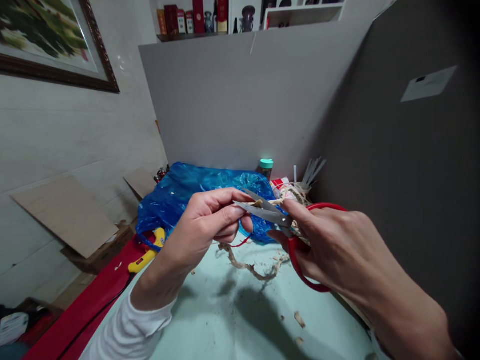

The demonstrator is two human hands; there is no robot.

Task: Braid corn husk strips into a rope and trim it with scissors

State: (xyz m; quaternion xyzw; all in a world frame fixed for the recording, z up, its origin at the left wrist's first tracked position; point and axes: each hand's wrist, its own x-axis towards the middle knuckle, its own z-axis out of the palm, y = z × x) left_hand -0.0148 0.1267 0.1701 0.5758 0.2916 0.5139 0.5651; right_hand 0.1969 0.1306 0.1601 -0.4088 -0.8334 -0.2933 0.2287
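Red-handled scissors (267, 213) are in my right hand (330, 245), their blades parted and pointing left. Between the blades lies a pale, twisted fibre cord (277, 201), one end of which my left hand (212, 217) pinches between thumb and fingers. Its other part runs toward my right index finger. Beneath both hands a longer loop of the brownish twisted cord (249, 269) hangs or rests over the table; I cannot tell which. A short red string (242, 243) shows just under my left fingers.
A blue plastic bag (210, 177) spreads across the back of the pale green table (210, 310). A yellow glue gun (144, 257) lies at left. Behind stand a green-lidded jar (266, 164) and white sticks (313, 170). Small scraps (299, 319) dot the tabletop. Grey panels rise behind and right.
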